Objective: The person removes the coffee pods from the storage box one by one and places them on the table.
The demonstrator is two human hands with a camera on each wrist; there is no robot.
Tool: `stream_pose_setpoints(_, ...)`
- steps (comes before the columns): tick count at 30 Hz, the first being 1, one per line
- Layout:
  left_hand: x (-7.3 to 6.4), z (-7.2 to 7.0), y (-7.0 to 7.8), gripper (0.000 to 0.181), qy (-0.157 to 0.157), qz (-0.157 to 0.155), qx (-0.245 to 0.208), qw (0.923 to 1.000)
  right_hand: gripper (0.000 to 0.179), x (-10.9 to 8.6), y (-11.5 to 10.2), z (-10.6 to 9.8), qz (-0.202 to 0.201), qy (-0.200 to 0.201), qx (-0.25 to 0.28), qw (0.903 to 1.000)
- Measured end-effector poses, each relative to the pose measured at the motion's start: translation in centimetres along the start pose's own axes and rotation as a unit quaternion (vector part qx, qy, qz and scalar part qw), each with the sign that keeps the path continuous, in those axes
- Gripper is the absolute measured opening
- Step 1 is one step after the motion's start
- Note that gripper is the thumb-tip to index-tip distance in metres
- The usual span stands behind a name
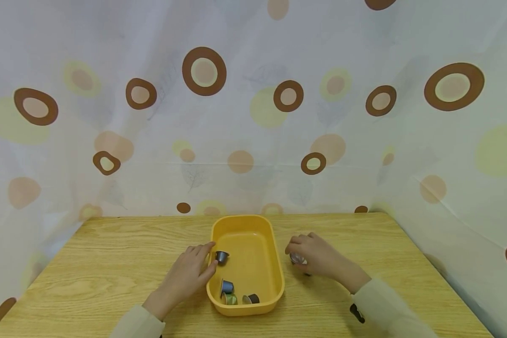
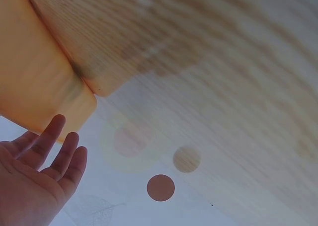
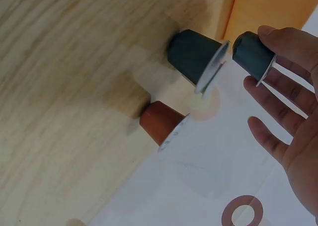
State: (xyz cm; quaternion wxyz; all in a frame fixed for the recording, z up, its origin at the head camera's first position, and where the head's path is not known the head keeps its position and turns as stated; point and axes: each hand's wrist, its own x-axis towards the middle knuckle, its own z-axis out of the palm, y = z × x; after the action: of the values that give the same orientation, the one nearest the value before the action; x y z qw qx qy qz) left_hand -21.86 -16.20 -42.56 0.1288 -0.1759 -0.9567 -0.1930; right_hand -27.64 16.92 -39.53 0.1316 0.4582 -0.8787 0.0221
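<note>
A yellow tray stands on the table between both hands. Inside it, along the left wall and near end, lie a dark grey coffee capsule, a blue one, a green one and a black one. My left hand is at the tray's left rim, fingers loosely extended, holding nothing. Right of the tray, my right hand pinches a dark green coffee capsule between thumb and fingers. Beside it in the right wrist view stand another dark green capsule and an orange-brown capsule.
The wooden table extends to both sides of the tray. A patterned white sheet hangs behind it and along the sides. A small dark object shows by the right sleeve.
</note>
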Motion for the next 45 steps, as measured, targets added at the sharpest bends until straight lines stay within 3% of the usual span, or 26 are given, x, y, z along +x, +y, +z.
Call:
stream_pose_setpoints(22, -0.1, -0.1, 0.0, 0.047, 0.000, 0.001, -0.002, 1.0000, 0.028, 0.1, -0.3, 2.1, -0.014, -0.021, -0.018, 0.9995)
stream_pose_setpoints(45, 0.0, -0.1, 0.0, 0.048, -0.006, -0.003, -0.004, 1.0000, 0.029, 0.3, -0.7, 1.9, -0.016, -0.015, -0.011, 0.9997)
